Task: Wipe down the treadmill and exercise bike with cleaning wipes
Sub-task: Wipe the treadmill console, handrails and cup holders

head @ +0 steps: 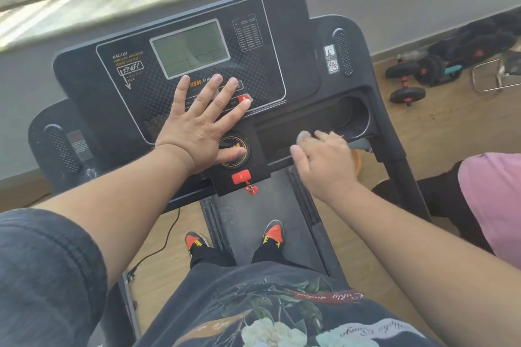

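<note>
Left hand (204, 118): laid flat, fingers spread, on the treadmill console (93, 79); nothing is held
Right hand (324, 160): curled over a pale wipe (304, 136), pressed on the console tray (315, 121)
Dumbbells (407, 93): left on the floor

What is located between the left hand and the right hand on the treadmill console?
In the head view, between the left hand and right hand lies bare black console surface, with the round dial beside the left thumb.
</note>
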